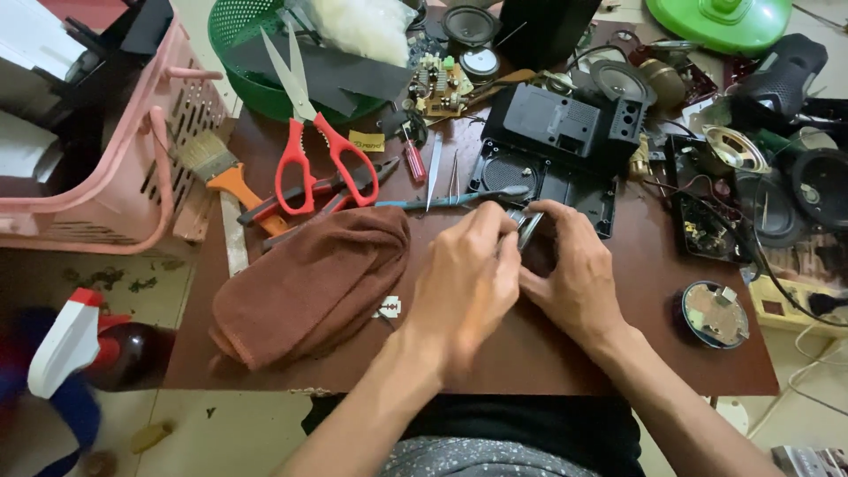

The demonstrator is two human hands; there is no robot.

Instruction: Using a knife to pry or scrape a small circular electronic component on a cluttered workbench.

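Left hand (464,274) and right hand (570,269) both clamped on small round part (527,228); brown cloth (314,283) lies left, black casing (556,141) just beyond, red scissors (309,132) far left.

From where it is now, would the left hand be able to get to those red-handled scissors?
Probably yes. The red-handled scissors lie in the open on the table, with only the low brown cloth between them and the left hand. That hand, though, is busy with the right hand on a small round part.

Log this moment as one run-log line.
left hand: grips small round metal part | right hand: grips same part | brown cloth: left of hands | red scissors: behind cloth | black casing: beyond hands
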